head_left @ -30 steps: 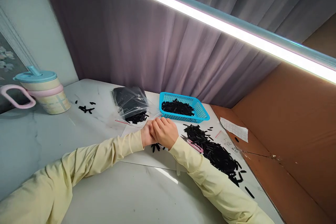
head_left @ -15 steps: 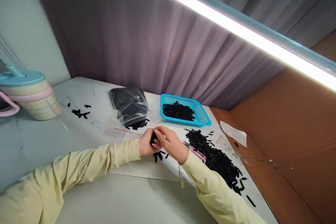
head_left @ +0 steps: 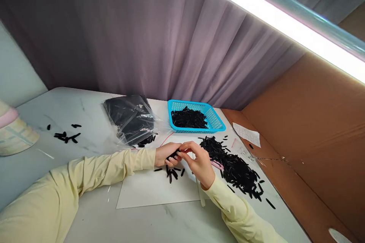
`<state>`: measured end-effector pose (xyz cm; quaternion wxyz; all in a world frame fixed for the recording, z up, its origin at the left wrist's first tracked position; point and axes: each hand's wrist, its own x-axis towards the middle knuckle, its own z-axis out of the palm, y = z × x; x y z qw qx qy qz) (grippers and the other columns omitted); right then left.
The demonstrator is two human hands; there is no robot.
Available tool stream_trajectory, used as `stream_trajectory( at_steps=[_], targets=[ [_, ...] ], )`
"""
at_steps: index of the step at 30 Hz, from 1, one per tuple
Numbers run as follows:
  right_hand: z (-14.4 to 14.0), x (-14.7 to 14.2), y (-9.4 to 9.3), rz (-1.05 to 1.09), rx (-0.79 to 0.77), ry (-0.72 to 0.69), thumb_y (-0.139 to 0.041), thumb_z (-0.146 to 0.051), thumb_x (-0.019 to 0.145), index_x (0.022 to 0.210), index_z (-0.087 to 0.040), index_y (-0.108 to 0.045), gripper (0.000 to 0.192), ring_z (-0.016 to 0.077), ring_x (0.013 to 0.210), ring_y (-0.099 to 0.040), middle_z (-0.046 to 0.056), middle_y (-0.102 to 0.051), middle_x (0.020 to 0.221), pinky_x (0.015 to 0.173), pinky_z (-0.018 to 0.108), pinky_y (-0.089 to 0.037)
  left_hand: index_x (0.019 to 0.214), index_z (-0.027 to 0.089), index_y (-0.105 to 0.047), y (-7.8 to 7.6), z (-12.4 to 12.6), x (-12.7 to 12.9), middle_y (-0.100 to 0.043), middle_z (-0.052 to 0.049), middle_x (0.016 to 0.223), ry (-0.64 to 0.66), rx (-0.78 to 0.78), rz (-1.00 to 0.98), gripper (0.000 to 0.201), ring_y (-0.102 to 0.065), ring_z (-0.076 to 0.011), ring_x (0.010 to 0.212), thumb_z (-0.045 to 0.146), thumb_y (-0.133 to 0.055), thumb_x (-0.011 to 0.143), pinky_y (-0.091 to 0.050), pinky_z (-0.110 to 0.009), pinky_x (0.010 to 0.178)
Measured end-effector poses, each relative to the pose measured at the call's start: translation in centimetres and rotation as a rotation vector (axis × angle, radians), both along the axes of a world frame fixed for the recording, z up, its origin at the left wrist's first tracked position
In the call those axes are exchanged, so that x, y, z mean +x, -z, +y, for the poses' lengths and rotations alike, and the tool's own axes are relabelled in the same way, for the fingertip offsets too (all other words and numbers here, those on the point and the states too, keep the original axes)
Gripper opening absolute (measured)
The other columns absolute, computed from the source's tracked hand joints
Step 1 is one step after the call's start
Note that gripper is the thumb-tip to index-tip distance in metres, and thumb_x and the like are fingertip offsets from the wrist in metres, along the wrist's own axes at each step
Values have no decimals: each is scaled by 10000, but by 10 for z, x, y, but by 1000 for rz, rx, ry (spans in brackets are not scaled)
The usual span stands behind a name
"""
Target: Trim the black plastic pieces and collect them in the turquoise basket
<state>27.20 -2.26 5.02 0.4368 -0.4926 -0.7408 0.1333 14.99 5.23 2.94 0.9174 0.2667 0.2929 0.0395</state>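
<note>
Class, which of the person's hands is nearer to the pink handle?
Right. The right hand is just left of the pink handle; the left hand is farther left.

White glare from slanted tube lamp (head_left: 273,13)

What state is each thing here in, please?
Left hand, holding black pieces
Right hand, curled at the left hand
Blue basket, upright, partly filled
Plastic bag, lying down
Black pile, loose, spread out
Pink-handled tool, partly hidden
Mug, standing, partly out of frame
Lamp, lit
</note>
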Motion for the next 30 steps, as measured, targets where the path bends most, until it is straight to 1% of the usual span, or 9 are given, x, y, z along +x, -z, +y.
stream_trajectory(
  at_steps=[3,7,10,13,17,20,24,27,30],
  targets=[
    [-3,3,6,-27,44,-35,-482,-162,830,787,-200,-565,101,177,736,-591,61,-622,786,660,303,-504,558,153,-404,7,-3,2,-345,58,422,9,48,-23,341,-216,-7,258,358,-537,797,-35,-105,276],
    [1,4,11,-40,49,-64,-429,-193,855,753,-204,-584,186,193,740,-563,78,-619,772,663,328,-474,545,140,-414,9,0,1,-419,17,456,44,24,-71,336,-239,-8,271,348,-493,797,-84,-108,260],
    [8,3,11,18,10,-49,-459,-247,847,702,-206,-590,199,197,702,-546,69,-607,710,667,345,-452,562,123,-443,8,6,-3,-475,-16,511,56,-25,-116,282,-241,-3,284,296,-480,782,-111,-105,254],
    [13,4,5,147,-54,-14,-508,-310,830,695,-209,-586,186,187,683,-548,53,-600,686,681,338,-449,610,112,-474,5,8,-6,-480,-13,535,45,-58,-164,218,-231,-1,287,261,-485,769,-113,-98,253],
    [12,10,-3,415,-230,29,-558,-348,814,748,-201,-557,161,156,601,-562,30,-611,648,607,304,-463,682,118,-503,4,7,-7,-444,23,519,43,-77,-190,168,-219,-8,267,249,-479,784,-100,-109,240],
    [8,17,-2,632,-412,3,-578,-382,797,770,-185,-545,201,137,533,-556,21,-612,613,507,268,-449,676,132,-497,5,7,-6,-372,63,469,29,-81,-175,155,-209,-17,250,228,-477,796,-94,-120,230],
    [1,26,10,857,-623,-59,-666,-396,713,764,-168,-584,247,110,491,-527,23,-616,613,445,228,-408,630,150,-476,6,7,-4,-285,85,402,-41,-61,-131,214,-186,-33,233,231,-436,823,-85,-134,218],
    [-1,30,23,980,-725,-89,-719,-365,661,731,-162,-603,244,75,437,-480,14,-617,592,414,199,-375,600,153,-468,7,5,-4,-295,81,384,-108,-16,-99,255,-181,-35,223,242,-427,835,-79,-142,213],
    [-1,33,33,1077,-777,-100,-734,-340,653,700,-162,-608,223,43,377,-409,-8,-609,559,371,174,-332,625,153,-497,7,0,-4,-320,79,388,-183,39,-85,243,-198,-31,226,260,-451,837,-93,-132,217]
  ],
)
